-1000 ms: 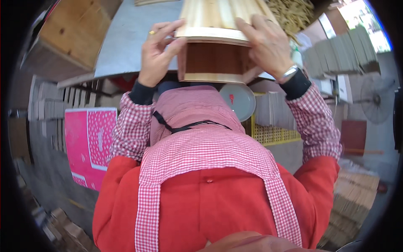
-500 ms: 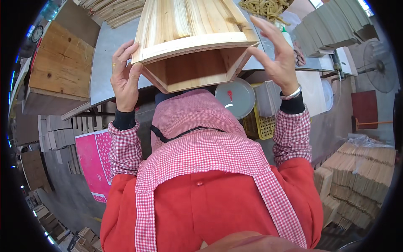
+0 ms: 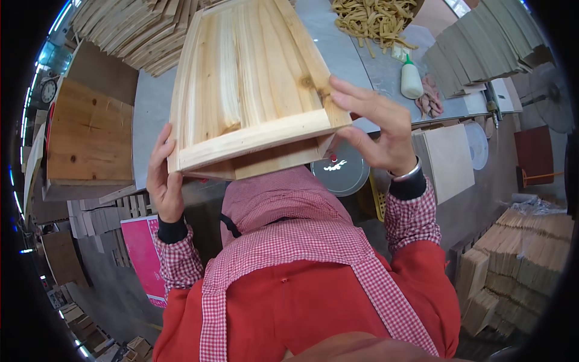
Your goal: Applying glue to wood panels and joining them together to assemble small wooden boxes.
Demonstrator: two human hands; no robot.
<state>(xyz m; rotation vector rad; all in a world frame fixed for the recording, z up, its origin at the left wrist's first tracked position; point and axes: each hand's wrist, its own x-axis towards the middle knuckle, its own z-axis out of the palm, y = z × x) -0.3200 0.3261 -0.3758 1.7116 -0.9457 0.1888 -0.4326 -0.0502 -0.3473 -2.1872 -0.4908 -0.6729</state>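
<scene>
A pale wooden box (image 3: 247,78) with a planked top and a light strip along its near edge extends from the worktable toward me. Its near end is open, and a narrow part of the inside shows under the strip. My left hand (image 3: 165,181) grips the near left corner, fingers on the side and thumb low at the edge. At the near right corner my right hand (image 3: 380,127) is closed on the box, fingers on the top edge and thumb beneath. The far end of the box runs out of the picture.
Thin wooden slats (image 3: 139,30) lie at the back left, near a brown wooden box (image 3: 90,130). A white bottle with a green tip (image 3: 411,81), a pile of tan strips (image 3: 374,21) and stacked boards (image 3: 485,45) stand at the right. Below the table is a round grey lid (image 3: 341,172).
My right hand has gone from spread fingers beside the box to a grip on its right corner. The box's near end sits lower in view and its opening shows less.
</scene>
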